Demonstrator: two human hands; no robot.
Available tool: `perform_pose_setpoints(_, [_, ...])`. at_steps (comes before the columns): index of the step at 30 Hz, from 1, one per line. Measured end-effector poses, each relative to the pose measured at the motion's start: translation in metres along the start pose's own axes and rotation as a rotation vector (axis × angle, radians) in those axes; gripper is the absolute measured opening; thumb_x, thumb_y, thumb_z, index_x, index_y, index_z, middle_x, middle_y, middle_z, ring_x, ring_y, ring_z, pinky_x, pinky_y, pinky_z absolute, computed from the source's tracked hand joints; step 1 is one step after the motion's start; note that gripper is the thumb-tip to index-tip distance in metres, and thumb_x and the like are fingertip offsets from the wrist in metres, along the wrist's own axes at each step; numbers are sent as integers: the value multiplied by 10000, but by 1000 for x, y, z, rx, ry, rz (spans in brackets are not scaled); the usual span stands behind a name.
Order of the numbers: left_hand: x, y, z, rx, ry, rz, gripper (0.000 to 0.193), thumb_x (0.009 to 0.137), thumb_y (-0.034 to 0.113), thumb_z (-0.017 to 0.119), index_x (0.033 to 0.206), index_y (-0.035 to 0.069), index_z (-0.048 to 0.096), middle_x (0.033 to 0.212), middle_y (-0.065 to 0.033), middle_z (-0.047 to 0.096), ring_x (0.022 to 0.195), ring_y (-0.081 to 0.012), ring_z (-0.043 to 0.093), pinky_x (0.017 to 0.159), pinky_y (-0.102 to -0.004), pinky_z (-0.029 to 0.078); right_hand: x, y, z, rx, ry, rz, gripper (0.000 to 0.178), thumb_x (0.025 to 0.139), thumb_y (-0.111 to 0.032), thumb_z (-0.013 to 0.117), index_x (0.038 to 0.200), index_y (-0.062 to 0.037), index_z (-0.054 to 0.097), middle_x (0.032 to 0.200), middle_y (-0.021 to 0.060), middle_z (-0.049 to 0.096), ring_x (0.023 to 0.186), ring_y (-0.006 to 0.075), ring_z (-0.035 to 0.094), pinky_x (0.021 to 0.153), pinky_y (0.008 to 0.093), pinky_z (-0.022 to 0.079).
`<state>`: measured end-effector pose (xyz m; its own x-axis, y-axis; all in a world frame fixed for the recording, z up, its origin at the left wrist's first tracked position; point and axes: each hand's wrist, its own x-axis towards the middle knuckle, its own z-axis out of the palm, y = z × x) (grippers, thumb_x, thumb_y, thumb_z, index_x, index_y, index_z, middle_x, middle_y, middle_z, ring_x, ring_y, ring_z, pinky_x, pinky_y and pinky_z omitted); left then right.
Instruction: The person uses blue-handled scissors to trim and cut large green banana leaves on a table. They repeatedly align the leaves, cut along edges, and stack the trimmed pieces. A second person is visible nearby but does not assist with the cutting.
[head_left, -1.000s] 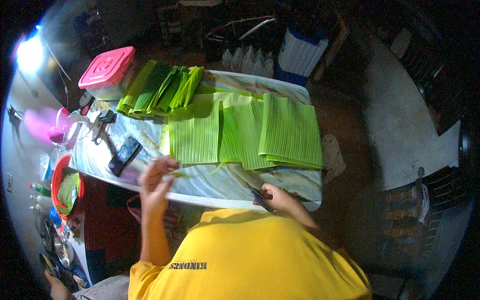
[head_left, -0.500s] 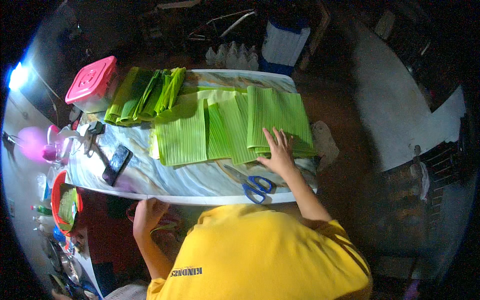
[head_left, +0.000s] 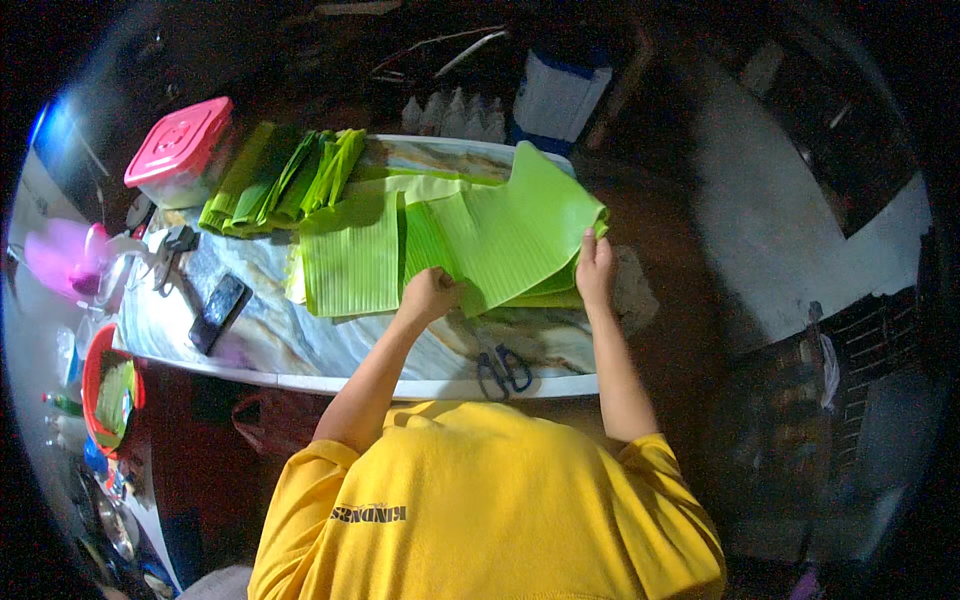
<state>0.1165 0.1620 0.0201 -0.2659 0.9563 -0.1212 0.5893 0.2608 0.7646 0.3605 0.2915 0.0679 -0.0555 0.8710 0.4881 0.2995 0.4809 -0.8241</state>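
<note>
A wide piece of green banana leaf [head_left: 515, 235] is partly lifted off the table, its far right corner raised. My right hand [head_left: 596, 268] grips its right edge, fingers closed round it. My left hand [head_left: 432, 293] is closed at the leaf's near left edge; the fingertips are partly hidden. Beneath and to the left lie more flat banana leaf pieces [head_left: 350, 260]. A row of folded or rolled leaf bundles [head_left: 285, 180] sits at the far left of them. Blue-handled scissors [head_left: 505, 372] rest by the near table edge, between my forearms.
The marble-patterned table [head_left: 300, 335] also bears a dark phone [head_left: 220, 312] and a pink-lidded container [head_left: 180, 145]. A small pink fan [head_left: 85, 258] stands at the left. Beyond the near left edge is an orange basin [head_left: 98, 385] with leaf pieces. Bottles [head_left: 455, 115] stand behind the table.
My left hand has come up from below the table edge to the leaf. My right hand has gone from lying spread on the leaf to gripping its right edge, and the leaf has lifted and unfolded.
</note>
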Motion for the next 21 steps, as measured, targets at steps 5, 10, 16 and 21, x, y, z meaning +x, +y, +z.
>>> perform_pose_setpoints(5, [-4,-20,-57,-673,244,96,354,869,145,548,1159,-39,468,1035,-92,574,868,-157,557,648,-270,469,1,-12,-8,13,7,-10,352,934,-308,426,755,-7,469,597,19,421,552,106,379,510,305,332])
perform_pose_setpoints(10, [-23,-72,-138,-574,469,248,116,826,53,552,795,37,441,658,16,413,607,-82,396,553,-233,348,-46,-29,14,-362,-323,-342,263,884,-122,449,1118,-15,501,1009,193,572,883,329,567,738,371,453])
perform_pose_setpoints(16, [-47,-137,-121,-15,618,-108,240,785,222,630,778,-4,551,666,-160,584,618,-285,571,594,-360,443,-78,-18,42,-538,-501,-444,581,757,50,497,1306,-108,393,1299,125,430,1139,323,454,938,393,399])
perform_pose_setpoints(21, [-60,-117,-127,-17,730,-73,270,766,252,653,756,-7,579,697,-149,606,644,-267,588,604,-364,450,-70,-18,45,-561,-530,-437,639,736,83,481,1327,-130,363,1328,122,394,1153,347,425,972,397,370])
